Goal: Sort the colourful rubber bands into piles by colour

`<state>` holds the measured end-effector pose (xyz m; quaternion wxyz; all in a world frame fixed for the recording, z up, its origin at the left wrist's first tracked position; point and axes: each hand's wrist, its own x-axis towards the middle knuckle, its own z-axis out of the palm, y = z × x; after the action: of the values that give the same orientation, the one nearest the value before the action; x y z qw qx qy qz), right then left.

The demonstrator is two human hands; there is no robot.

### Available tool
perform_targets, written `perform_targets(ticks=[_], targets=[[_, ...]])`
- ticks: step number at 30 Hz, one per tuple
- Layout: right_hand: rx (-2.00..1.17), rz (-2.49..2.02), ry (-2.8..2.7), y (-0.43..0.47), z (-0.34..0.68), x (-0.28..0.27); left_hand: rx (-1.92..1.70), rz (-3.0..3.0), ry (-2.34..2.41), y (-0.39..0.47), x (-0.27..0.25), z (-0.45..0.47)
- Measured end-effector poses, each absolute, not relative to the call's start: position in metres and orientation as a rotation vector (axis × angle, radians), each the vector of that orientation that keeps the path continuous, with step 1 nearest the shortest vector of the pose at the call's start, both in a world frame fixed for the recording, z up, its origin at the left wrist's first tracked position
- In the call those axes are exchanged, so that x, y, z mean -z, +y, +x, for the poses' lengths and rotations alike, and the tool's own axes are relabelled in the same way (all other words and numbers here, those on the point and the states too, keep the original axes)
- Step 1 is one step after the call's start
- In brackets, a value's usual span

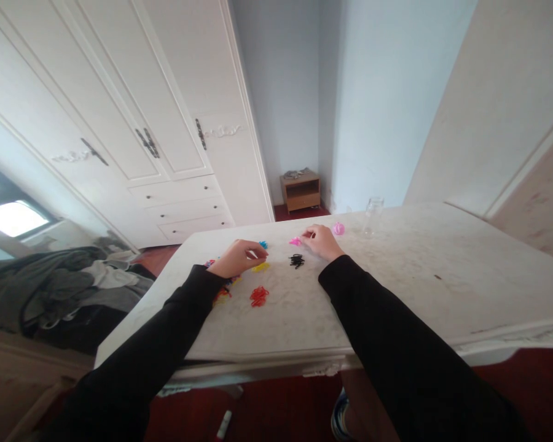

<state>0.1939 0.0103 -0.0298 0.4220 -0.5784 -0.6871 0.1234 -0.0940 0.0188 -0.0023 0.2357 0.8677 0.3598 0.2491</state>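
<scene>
Small rubber bands lie on the white table in piles sorted by colour. My left hand [238,258] hovers over the left piles, thumb and fingertips curled together; whatever is between them is too small to make out. Beside its fingertips are a blue pile [263,244] and a yellow pile [260,267]. Partly under that hand and wrist sits a mixed-colour heap [222,296]. My right hand [323,242] pinches at the edge of the pink rubber bands [295,241]. Nearer to me lie a black pile [297,261] and a red pile [259,296].
Past my right hand are a round pink object [338,229] and a clear glass jar [373,216] near the table's far edge. The white table [396,294] has a front edge close to my body. Dark clothes [50,294] are heaped at left; a marker [224,425] lies on the floor.
</scene>
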Motion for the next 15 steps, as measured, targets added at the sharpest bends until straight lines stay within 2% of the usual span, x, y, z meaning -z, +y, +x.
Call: perform_targets(ticks=[15], targets=[[-0.312, -1.439, -1.725, 0.0100, 0.1939, 0.0307, -0.683, 2.392, 0.982, 0.0156, -0.0002, -0.0918]])
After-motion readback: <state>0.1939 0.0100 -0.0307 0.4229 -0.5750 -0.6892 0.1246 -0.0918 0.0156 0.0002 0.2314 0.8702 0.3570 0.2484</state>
